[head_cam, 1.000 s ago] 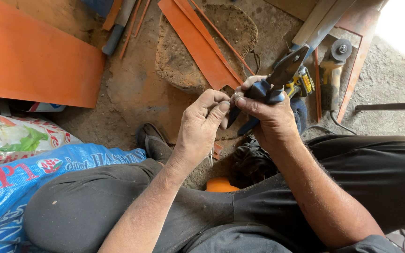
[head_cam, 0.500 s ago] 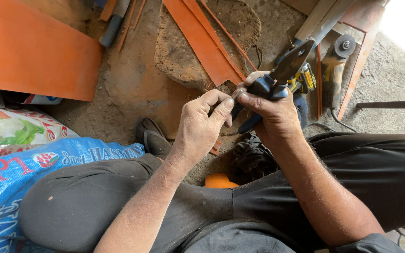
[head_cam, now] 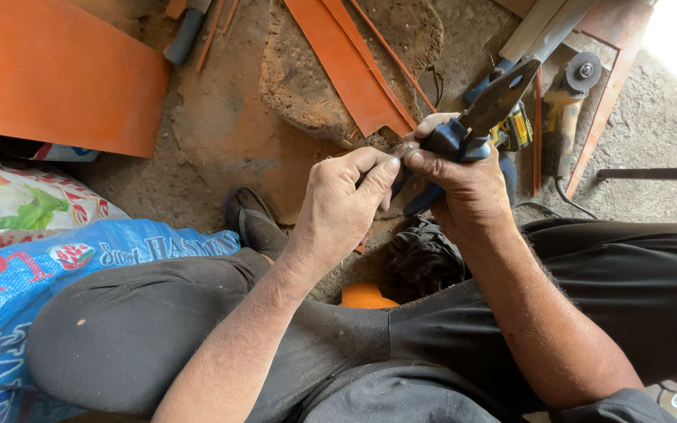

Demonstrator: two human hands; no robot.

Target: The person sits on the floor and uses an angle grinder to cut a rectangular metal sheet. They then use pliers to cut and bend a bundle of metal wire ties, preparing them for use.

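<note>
Seated person viewed from above, both hands meeting over the knees. The right hand point(head_cam: 464, 184) is wrapped tight around the blue handles of a pair of pliers point(head_cam: 483, 117), whose dark metal nose points up and away, toward the top right. The left hand point(head_cam: 346, 207) is curled, its thumb and forefinger pinched together right against the right thumb at the pliers' handles; something small and pale shows at the pinch, too small to identify. The two hands touch.

Below them lies a bare earthen floor point(head_cam: 221, 133), dusty and uneven. A large orange sheet point(head_cam: 56, 70) lies at the upper left, and a narrow orange strip point(head_cam: 346, 66) rests across a rough flat stone point(head_cam: 299, 78). Just beyond the pliers sit a yellow-and-black power tool point(head_cam: 515, 129) and an angle grinder point(head_cam: 570, 102) with its disc uppermost. A dark shoe point(head_cam: 252, 223) rests on the floor beneath the left hand. Printed sacks, one blue point(head_cam: 56, 270) and one white and green point(head_cam: 17, 204), lie beside the left leg.
</note>
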